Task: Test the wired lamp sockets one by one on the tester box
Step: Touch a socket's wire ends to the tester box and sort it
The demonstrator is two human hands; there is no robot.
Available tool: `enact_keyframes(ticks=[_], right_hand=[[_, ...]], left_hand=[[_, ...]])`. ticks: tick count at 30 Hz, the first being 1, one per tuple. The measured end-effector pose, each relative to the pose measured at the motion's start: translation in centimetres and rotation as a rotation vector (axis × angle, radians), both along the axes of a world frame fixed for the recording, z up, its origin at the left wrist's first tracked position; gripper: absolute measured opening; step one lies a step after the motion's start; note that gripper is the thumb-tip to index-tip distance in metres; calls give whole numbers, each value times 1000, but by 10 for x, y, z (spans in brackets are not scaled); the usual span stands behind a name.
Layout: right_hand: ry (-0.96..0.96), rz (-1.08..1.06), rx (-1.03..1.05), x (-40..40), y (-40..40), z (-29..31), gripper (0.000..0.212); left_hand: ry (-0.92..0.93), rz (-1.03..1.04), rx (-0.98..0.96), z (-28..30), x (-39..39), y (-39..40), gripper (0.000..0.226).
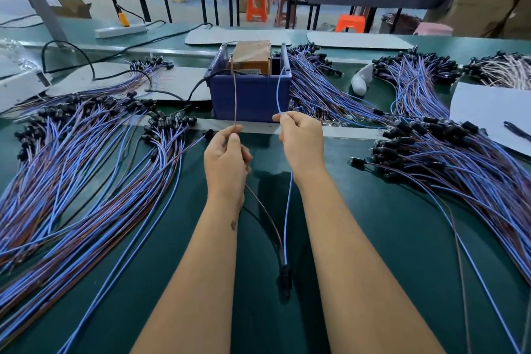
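Left hand (227, 161) pinches the brown wire (235, 95), right hand (301, 138) pinches the blue wire (278, 89), both wire ends raised to the tester box (250, 95) contacts; whether they touch is too small to tell. The black lamp socket (285, 282) dangles low between the forearms. To do it well, probably keep the wires apart, press each tip firmly onto its own contact and watch the socket. Untested bundles (86, 158) lie beside.
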State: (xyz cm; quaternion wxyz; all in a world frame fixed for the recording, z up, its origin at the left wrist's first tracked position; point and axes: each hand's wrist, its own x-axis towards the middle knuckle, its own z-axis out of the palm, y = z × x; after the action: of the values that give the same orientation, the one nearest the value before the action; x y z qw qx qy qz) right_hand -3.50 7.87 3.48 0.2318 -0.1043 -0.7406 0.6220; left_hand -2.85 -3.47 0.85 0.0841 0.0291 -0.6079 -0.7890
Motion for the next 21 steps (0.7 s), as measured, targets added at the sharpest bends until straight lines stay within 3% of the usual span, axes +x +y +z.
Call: enact_keyframes(ticks=[7,21], right_hand=[[-50,164,-189,3,1,8,27],[-33,223,-180,1,2,13,26]], left_hand=[[-28,5,-42,1,-1,1,24],[-52,50,-57,0,-4,4,23]])
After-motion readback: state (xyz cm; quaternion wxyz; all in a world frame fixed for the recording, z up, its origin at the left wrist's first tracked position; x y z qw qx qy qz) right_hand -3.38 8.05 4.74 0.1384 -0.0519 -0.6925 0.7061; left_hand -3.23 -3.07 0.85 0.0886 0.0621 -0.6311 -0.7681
